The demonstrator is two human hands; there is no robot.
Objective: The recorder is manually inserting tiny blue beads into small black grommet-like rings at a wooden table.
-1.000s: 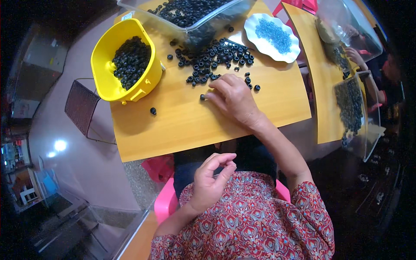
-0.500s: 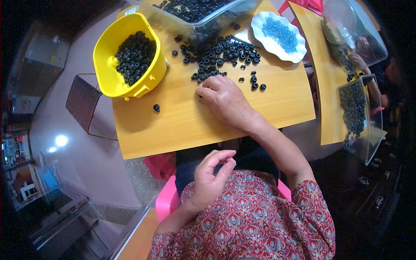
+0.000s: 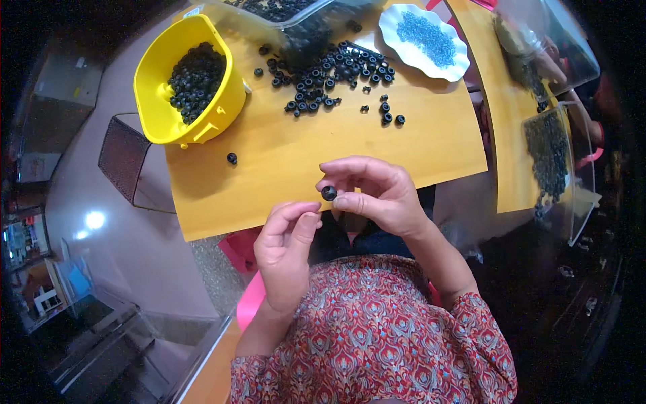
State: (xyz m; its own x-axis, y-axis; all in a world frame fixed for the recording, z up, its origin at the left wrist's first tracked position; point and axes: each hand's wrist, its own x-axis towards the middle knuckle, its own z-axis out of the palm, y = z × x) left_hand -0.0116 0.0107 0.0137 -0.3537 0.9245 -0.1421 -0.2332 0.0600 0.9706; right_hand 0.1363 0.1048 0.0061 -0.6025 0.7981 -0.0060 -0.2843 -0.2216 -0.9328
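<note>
Between the thumb and fingers of my right hand [image 3: 377, 192] is a small round black plastic part [image 3: 329, 193], held over the table's near edge. My left hand [image 3: 286, 246] is close beside it on the left, thumb and forefinger pinched together. Whatever that pinch may hold is too small or hidden to make out. Beyond my hands lies a loose heap of similar black ring-like parts [image 3: 330, 77] on the wooden table [image 3: 269, 182]. One separate black part [image 3: 232, 158] rests at the left, near the yellow bin.
A yellow bin [image 3: 151, 101] full of black parts stands at the left. At the back is a clear plastic tub [image 3: 306, 17]. A white scalloped dish [image 3: 454, 67] carries tiny blue pieces. Another person's arm [image 3: 579, 111] shows by a second table [image 3: 511, 182] on the right.
My right hand has drawn back from the heap toward me and now holds a black part. My left hand has shifted left and up, near the right one, its fingers more pinched.
</note>
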